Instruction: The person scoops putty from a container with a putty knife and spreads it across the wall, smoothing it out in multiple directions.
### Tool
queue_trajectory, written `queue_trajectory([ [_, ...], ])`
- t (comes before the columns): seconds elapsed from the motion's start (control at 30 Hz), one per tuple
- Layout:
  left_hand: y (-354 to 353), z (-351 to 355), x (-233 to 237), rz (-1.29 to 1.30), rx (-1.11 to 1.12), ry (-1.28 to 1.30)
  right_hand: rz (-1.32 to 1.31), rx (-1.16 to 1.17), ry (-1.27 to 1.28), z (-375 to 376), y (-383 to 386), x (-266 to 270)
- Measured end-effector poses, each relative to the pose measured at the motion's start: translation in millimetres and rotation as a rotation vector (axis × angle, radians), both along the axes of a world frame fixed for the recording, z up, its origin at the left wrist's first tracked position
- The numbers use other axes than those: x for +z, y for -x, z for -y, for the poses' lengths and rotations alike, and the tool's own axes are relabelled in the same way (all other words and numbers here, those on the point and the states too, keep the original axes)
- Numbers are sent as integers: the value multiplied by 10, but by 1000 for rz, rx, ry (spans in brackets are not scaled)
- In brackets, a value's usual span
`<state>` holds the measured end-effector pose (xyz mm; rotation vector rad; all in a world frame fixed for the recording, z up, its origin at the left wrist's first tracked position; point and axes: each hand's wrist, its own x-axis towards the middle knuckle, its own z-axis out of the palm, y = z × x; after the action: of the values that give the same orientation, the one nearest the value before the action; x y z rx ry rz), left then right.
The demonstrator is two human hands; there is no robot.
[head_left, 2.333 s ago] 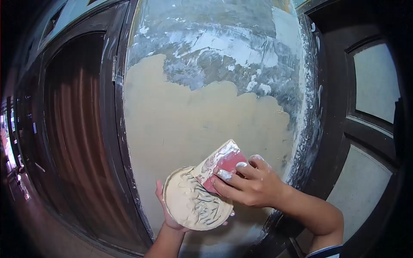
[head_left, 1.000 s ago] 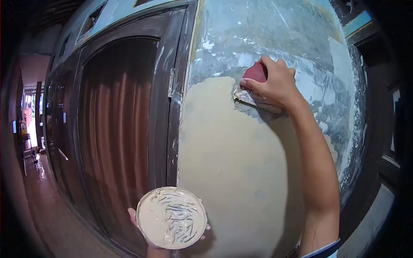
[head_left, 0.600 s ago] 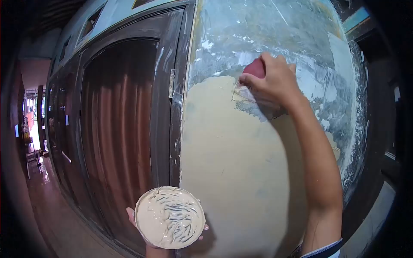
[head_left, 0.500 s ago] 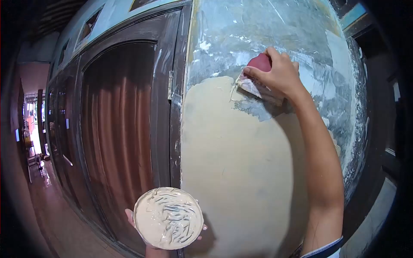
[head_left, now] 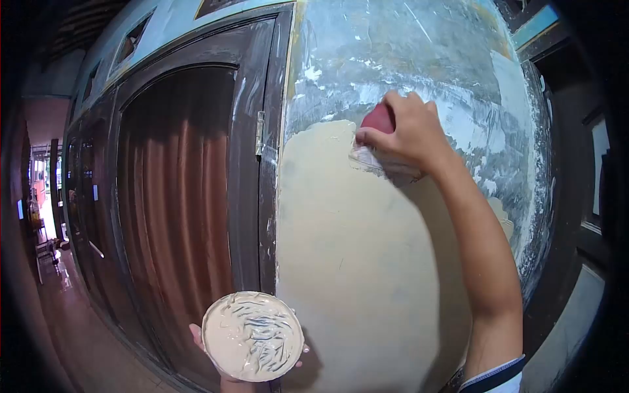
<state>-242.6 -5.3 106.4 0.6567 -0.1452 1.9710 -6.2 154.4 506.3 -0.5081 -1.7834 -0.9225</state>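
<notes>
Pressing scraper (head_left: pixel 377 121) blade on wall (head_left: pixel 406 52) at top edge of putty patch (head_left: pixel 354 249), right hand (head_left: pixel 406 131) clamped on it, blade edge running down-right; left hand (head_left: pixel 226 382) gripping putty plate (head_left: pixel 252 336) well below-left.

Red scraper (head_left: pixel 379 120); cream putty with dark streaks on the round plate (head_left: pixel 252 336); wall (head_left: pixel 367 262) beige below, mottled grey-white above; dark brown door (head_left: pixel 177 190).

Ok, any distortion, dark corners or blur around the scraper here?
Head view: strong fisheye bows the door frame and wall; corners vignette to black; right hand, red-handled scraper and the putty plate on the left hand look sharp; far-left corridor is brightest.
</notes>
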Motion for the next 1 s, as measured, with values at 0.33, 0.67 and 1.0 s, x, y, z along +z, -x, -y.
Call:
queue_trajectory([
  [0.33,-48,142,133,63,-152,-203,-24,-4,-27,10,67,1],
  [0.67,25,160,166,38,-145,-207,-50,4,2,-12,118,-35],
  [1.0,84,169,-8,-7,-158,-208,-48,6,39,102,229,-185],
])
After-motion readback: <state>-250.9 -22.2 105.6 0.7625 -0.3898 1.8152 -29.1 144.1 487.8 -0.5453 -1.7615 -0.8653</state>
